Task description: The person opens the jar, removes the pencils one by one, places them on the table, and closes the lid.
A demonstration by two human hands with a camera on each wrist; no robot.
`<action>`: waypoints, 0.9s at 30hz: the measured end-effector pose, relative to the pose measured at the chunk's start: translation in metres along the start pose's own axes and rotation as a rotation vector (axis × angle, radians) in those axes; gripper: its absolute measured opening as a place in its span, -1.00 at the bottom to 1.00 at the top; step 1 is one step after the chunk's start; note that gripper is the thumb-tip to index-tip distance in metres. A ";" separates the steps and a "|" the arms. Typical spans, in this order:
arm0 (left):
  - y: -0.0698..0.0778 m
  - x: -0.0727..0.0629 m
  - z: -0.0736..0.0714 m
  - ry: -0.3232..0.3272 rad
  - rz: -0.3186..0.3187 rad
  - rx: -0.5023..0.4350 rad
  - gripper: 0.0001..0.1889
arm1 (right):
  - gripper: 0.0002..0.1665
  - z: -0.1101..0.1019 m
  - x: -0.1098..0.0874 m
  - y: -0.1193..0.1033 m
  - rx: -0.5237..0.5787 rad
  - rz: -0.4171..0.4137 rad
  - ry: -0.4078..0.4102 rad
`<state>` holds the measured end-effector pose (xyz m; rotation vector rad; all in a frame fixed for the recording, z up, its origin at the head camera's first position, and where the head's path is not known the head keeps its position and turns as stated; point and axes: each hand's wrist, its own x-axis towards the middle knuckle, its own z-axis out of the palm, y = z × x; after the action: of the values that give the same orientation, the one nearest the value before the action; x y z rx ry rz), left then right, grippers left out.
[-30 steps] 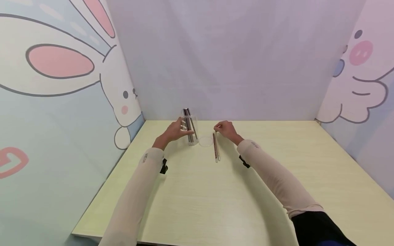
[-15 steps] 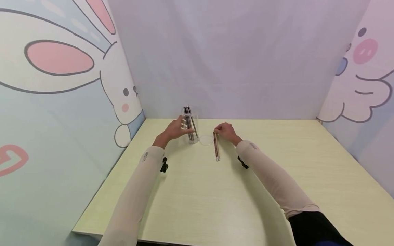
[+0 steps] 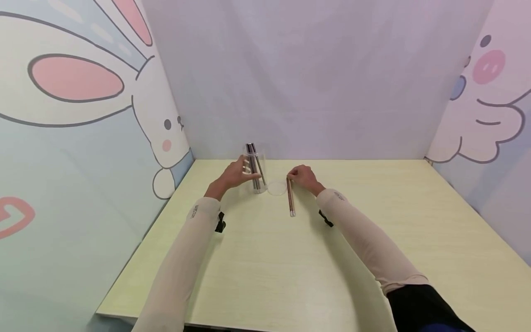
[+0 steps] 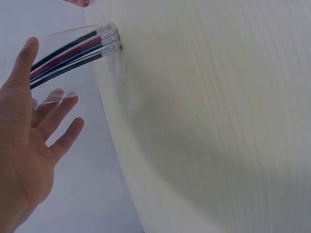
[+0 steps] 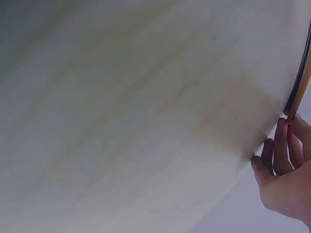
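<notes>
A clear plastic cylinder [image 3: 262, 168] stands on the table with several dark-striped pencils [image 3: 253, 173] leaning inside. My left hand [image 3: 234, 175] holds it from the left, thumb in front and fingers behind; in the left wrist view, the pencils [image 4: 73, 54] have pale, metallic-looking lower ends, and the hand [image 4: 29, 145] keeps its fingers spread. To the right, two pencils [image 3: 290, 198] lie side by side, one reddish and one tan. My right hand [image 3: 304, 177] pinches the far end of the tan pencil [image 5: 301, 90]; its fingertips meet beside the dark pencil [image 5: 294, 94].
A clear round lid [image 3: 277, 188] lies between the cylinder and the loose pencils. The pale wooden table [image 3: 257, 267] meets a plain back wall [image 3: 315, 83]; printed cartoon panels [image 3: 83, 184] stand at the sides.
The tan pencil has come in against the reddish one, so the two now lie close together. The left hand and the cylinder have stayed put.
</notes>
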<state>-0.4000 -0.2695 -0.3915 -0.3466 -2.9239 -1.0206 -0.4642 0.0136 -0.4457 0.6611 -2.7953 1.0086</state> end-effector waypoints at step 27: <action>-0.001 0.004 0.000 -0.006 0.013 -0.009 -0.05 | -0.71 0.001 0.006 0.008 -0.007 0.002 -0.010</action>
<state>-0.4037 -0.2693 -0.3920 -0.3694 -2.9196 -1.0325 -0.4730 0.0168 -0.4496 0.6647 -2.8071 0.9981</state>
